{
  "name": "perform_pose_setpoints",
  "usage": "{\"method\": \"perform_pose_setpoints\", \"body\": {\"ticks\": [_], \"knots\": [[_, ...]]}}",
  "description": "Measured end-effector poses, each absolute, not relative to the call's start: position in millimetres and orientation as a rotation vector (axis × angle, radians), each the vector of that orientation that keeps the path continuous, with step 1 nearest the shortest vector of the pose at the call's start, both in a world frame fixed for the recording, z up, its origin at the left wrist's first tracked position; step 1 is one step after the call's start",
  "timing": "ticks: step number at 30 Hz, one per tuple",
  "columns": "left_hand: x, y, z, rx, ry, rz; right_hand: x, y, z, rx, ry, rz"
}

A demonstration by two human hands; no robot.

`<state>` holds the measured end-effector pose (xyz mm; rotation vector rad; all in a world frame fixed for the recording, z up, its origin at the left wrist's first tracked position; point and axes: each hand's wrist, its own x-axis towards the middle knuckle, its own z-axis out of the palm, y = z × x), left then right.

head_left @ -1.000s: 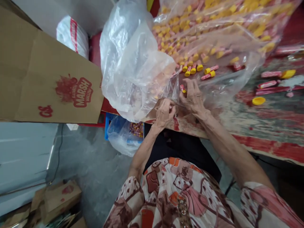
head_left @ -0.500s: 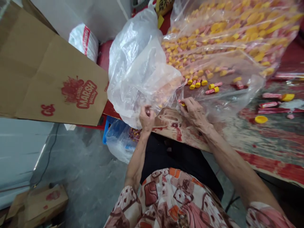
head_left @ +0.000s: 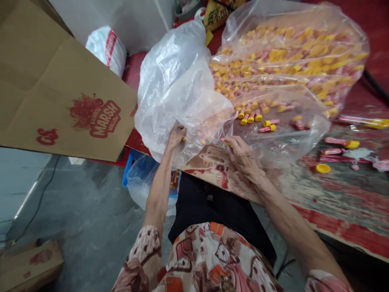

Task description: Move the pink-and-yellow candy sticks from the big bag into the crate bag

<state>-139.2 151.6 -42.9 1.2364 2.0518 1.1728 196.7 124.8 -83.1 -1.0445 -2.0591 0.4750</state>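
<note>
"One red-and-white capped tube [head_left: 223, 139] in the grip, then?"

"Yes, pinched between thumb and fingers of the right hand [head_left: 241, 154], near the edge of a cloudy plastic bag [head_left: 179, 81]. The left hand [head_left: 176, 137] is curled against that bag; a speck of yellow [head_left: 184, 139] shows at its fingertips, but I cannot tell whether it is gripped."

"How does the tube look?"

"Slim, small and patterned, with some yellow against the fingers. Many pink tubes with yellow caps [head_left: 237, 71] are heaped in a clear plastic bag [head_left: 300, 146] beyond the right hand."

"And the surface?"

"A wooden table [head_left: 322, 207], its red paint worn to grey and bare wood near the person. A loose yellow cap [head_left: 323, 168] lies towards the right."

"The room?"

"A brown carton [head_left: 27, 89] printed MARSH MALLOW is on the left, before a pale wall [head_left: 130, 24]. Lower down: a blue crate [head_left: 126, 170], a grey floor [head_left: 97, 219], a dark cable [head_left: 38, 205] and another carton [head_left: 30, 263] in the corner"
</note>
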Motion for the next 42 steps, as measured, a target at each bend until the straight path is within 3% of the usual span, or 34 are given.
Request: {"method": "perform_pose_setpoints", "body": {"ticks": [8, 11, 21, 26, 31, 39, 42], "knots": [[-116, 92, -28, 1.097, 1.998, 1.492, 200, 131, -83, -1.058, -1.858, 0.44], [-100, 78, -15, 1.246, 1.821, 1.42, 202, 135, -82, -1.11, -1.84, 0.502], [-42, 86, -9, 1.316, 1.444, 0.985, 206, 140, -54, -0.992, -1.414, 1.44], [-34, 87, -12, 1.226, 1.502, 1.043, 204, 134, -43, -0.87, -1.469, 1.608], [-21, 88, -12, 1.686, 1.666, 0.893, 202, 134, -51, -0.89, -1.685, 1.451], [24, 96, -12, 2.298, 1.751, 0.363, 225, 154, -64, -1.206, -1.618, 0.634], [30, 107, -14, 2.254, 1.678, 0.397, 237, 161, -69, -1.391, -1.557, 0.479]]}}
